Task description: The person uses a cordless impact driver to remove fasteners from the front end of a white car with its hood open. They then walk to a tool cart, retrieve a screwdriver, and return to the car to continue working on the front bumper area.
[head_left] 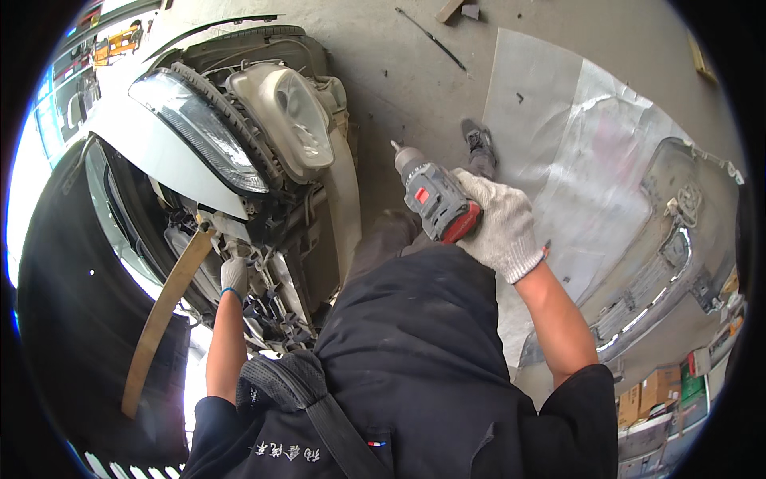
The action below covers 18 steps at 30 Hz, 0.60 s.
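Observation:
My right hand [504, 222], in a knitted pale glove, is closed round the grip of a grey and red cordless drill [435, 199]. The drill's chuck points forward and to the left, apart from the car. On the left, my gloved left hand [234, 272] reaches into the car's exposed front end [275, 295], beside the inner end of the headlight [203, 132]. Its fingertips are small and partly hidden among the parts, so their grip is unclear. A long tan strip [167, 319] rises at a slant just left of that hand.
The raised black hood [72, 319] stands at the left, next to the white fender [136, 136]. A removed bumper [638, 263] lies on a pale sheet [550, 120] at the right. Cardboard boxes [658, 387] stand at lower right. A thin rod [431, 38] lies on the floor ahead.

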Each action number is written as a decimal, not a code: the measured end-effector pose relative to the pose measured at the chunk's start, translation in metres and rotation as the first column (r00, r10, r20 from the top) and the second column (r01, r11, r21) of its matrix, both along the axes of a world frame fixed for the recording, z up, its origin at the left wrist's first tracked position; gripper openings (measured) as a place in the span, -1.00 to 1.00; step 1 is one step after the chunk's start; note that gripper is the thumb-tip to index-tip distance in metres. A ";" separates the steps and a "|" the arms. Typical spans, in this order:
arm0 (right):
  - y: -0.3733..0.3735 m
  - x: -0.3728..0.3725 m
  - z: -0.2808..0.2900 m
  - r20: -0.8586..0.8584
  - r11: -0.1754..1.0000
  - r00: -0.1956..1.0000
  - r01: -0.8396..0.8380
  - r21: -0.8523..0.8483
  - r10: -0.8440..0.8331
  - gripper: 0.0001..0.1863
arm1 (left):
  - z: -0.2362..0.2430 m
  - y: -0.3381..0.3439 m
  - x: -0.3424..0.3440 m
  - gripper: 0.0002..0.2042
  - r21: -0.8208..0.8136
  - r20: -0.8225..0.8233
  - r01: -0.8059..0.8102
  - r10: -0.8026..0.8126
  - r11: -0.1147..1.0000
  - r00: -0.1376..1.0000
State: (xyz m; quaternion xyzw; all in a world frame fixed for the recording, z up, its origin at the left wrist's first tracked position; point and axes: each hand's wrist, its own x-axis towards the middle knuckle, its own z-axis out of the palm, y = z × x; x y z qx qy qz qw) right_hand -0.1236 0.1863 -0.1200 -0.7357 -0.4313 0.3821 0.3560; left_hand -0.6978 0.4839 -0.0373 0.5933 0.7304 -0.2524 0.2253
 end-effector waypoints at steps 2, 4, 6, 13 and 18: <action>-0.005 -0.001 -0.005 -0.032 0.999 0.999 0.017 -0.036 -0.019 -0.44 | 0.014 -0.001 0.068 -0.75 -0.157 -0.149 -0.280 0.258 0.947 0.955; -0.006 -0.001 -0.010 -0.054 0.999 0.998 0.030 -0.031 -0.032 -0.41 | 0.017 -0.005 0.080 -0.73 0.007 0.003 -0.630 0.630 0.777 0.777; -0.009 -0.003 -0.011 -0.065 0.999 0.997 0.041 -0.013 -0.042 -0.40 | 0.019 -0.006 0.084 -0.73 0.001 0.007 -0.655 0.655 0.755 0.755; -0.002 -0.014 0.000 -0.020 0.994 1.000 0.025 0.103 -0.024 -0.54 | 0.015 -0.033 0.098 -0.71 0.063 0.125 -0.529 0.520 0.846 0.845; 0.022 -0.029 0.030 0.043 0.984 0.985 -0.167 0.057 0.165 -0.51 | 0.031 -0.050 0.092 -0.87 -0.019 0.381 -0.594 0.555 0.804 0.740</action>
